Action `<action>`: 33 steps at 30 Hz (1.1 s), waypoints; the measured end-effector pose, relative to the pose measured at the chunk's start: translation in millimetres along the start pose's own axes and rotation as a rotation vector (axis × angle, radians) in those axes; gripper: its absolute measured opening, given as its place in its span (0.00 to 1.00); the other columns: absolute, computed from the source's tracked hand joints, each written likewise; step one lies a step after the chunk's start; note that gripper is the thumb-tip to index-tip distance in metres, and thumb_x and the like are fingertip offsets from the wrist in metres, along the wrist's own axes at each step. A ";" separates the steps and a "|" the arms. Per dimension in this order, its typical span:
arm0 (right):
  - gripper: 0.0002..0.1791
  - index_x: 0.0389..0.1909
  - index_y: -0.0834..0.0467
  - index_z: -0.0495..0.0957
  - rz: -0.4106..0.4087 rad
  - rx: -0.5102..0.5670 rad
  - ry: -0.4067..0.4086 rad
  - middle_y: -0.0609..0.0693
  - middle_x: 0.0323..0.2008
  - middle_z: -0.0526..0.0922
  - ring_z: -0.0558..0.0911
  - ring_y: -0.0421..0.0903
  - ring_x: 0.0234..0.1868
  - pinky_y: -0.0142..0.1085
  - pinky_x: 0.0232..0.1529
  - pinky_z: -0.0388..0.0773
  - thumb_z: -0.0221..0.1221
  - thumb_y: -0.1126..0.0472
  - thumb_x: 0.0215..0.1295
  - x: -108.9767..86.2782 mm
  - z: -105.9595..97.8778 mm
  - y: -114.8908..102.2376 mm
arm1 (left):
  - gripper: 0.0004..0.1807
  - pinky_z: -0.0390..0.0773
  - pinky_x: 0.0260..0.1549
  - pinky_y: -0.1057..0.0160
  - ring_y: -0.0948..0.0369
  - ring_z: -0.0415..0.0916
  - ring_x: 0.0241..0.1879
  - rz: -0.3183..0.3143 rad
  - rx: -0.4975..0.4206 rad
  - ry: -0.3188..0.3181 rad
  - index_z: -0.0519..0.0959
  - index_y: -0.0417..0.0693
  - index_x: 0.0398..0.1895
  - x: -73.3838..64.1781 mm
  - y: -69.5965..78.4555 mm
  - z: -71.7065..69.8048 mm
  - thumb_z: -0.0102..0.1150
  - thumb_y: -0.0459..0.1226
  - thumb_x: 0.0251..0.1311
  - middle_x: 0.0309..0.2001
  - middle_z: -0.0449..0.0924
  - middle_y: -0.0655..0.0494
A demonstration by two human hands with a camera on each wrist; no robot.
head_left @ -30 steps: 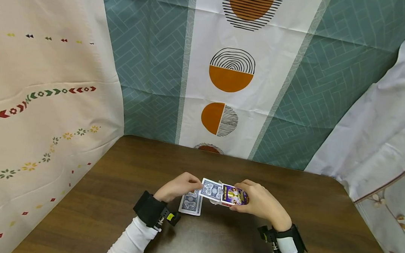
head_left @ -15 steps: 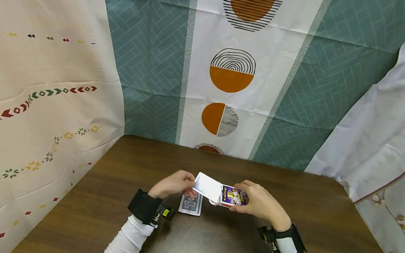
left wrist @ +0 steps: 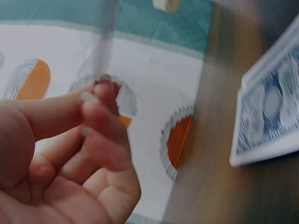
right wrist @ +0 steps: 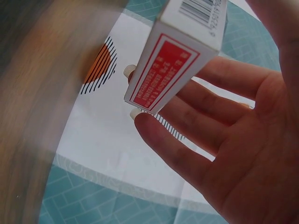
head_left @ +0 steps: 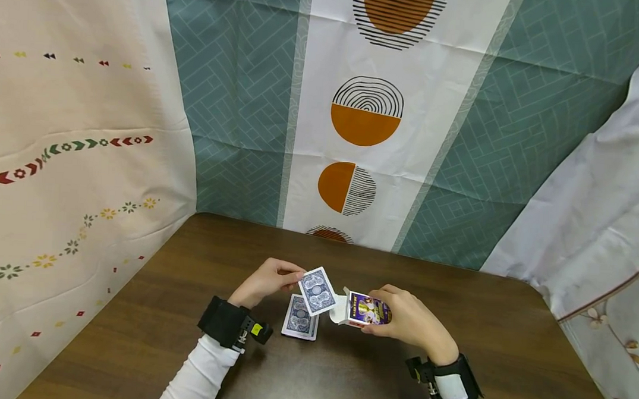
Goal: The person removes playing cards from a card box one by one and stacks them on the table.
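My left hand pinches a blue-backed playing card by its upper left corner between thumb and fingers. That card is tilted and overlaps a stack of playing cards in the head view; the stack lies back up on the table, and its blue pattern also shows at the right of the left wrist view. My right hand grips a purple card box, its white flap open toward the left hand. In the right wrist view the box shows a red label and a barcode, with fingers behind it.
The brown wooden table spreads around both hands. A patterned curtain hangs behind its far edge, with pale cloths at the left and white ones at the right.
The left hand has drawn the playing card leftward out of the card box, turning it over on the way. The right hand with the box has stayed nearly still, and the flap now shows.
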State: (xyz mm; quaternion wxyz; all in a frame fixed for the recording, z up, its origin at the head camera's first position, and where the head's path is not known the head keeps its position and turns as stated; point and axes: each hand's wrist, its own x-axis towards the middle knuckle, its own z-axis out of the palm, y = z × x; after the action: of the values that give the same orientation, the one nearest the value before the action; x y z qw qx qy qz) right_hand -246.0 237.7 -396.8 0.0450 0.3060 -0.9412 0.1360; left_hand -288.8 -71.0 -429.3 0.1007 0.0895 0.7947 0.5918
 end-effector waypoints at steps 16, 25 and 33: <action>0.33 0.48 0.60 0.81 0.026 0.000 -0.021 0.48 0.41 0.81 0.76 0.38 0.35 0.31 0.36 0.76 0.73 0.43 0.44 1.2 1.4 2.9 | 0.05 0.71 0.25 0.68 0.63 0.73 0.22 -0.154 0.159 0.177 0.86 0.38 0.32 12.5 -34.8 10.1 0.67 0.32 0.56 0.28 0.81 0.54; 0.34 0.48 0.59 0.81 0.042 -0.001 -0.036 0.47 0.41 0.81 0.76 0.38 0.36 0.32 0.37 0.76 0.73 0.41 0.45 3.0 1.3 5.4 | 0.02 0.69 0.22 0.67 0.63 0.76 0.21 -0.133 0.275 0.210 0.87 0.40 0.28 14.6 -36.8 11.2 0.68 0.31 0.52 0.29 0.84 0.53; 0.34 0.48 0.59 0.81 0.036 0.010 -0.048 0.47 0.41 0.81 0.76 0.37 0.35 0.30 0.36 0.76 0.73 0.41 0.45 3.5 5.9 6.1 | 0.02 0.70 0.20 0.68 0.65 0.77 0.19 -0.140 0.378 0.252 0.86 0.44 0.23 14.1 -40.9 14.8 0.71 0.31 0.47 0.23 0.82 0.55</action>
State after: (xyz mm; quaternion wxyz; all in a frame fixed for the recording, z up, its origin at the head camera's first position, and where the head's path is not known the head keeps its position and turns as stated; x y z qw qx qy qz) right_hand -252.4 238.8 -403.2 0.0184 0.2923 -0.9467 0.1343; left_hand -299.4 -65.3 -473.4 0.0232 -0.0232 0.9019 0.4308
